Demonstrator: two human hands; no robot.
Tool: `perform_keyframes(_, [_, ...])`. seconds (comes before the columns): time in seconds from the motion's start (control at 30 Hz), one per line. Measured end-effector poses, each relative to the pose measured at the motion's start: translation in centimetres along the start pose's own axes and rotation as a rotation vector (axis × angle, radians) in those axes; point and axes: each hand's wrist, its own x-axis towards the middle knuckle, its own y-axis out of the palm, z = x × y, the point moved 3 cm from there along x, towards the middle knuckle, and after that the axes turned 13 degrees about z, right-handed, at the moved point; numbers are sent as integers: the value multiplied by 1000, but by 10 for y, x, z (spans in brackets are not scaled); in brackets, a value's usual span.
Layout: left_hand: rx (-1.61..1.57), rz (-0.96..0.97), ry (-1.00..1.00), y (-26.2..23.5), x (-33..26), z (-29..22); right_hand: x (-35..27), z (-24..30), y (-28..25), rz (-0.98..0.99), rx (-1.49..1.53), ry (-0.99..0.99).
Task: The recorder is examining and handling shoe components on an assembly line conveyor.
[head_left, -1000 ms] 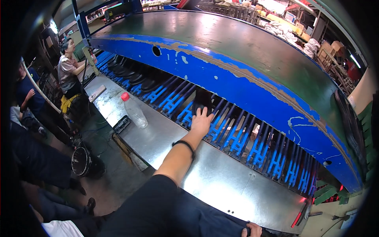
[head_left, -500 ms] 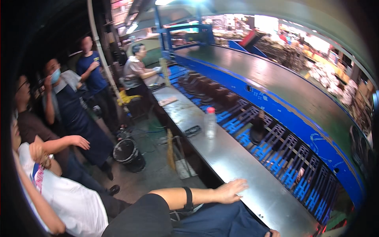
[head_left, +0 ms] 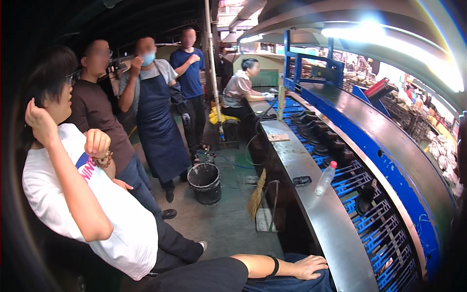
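Note:
My left hand (head_left: 311, 267) lies palm down, fingers stretched out, on dark blue cloth (head_left: 292, 283) that looks like my trouser leg. It holds nothing that I can see. A black band (head_left: 275, 265) circles that forearm. Right beside the fingertips runs the edge of a long metal counter (head_left: 335, 233). Farther along it stand a clear plastic bottle with a red cap (head_left: 326, 179) and a small black tray-like item (head_left: 301, 181). My right hand is out of view.
Beyond the counter runs a blue-framed conveyor (head_left: 401, 190) with blue prongs and dark, shoe-like pieces (head_left: 365, 198). To the left stand several people, one in a white shirt (head_left: 92, 194). A black bucket (head_left: 204, 182) and a broom (head_left: 258, 194) are on the floor. Another person (head_left: 241, 90) sits at the far end.
The view has swung left. My left hand has gone from over the counter to the dark blue cloth. My right hand has left the view. The white-shirted person now has a hand raised to the head.

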Motion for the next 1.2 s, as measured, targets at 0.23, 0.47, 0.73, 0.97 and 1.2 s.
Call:
perform_keyframes(0.23, [27, -43, 23, 13, 3, 6, 2, 5, -8, 1, 19, -12])
perform_keyframes(0.47, [77, 30, 0, 10, 6, -3, -1, -18, 2, -44, 80, -64])
perform_keyframes(0.73, [89, 54, -25, 5, 5, -18, -6, -34, 12, -125, 98, -96])
perform_keyframes(0.97, [115, 47, 51, -3, 22, -16, -7, -40, 17, -158, 65, 21])
perform_keyframes(1.2, [109, 26, -72, -11, 6, 18, 4, -16, 14, -101, 143, 111])
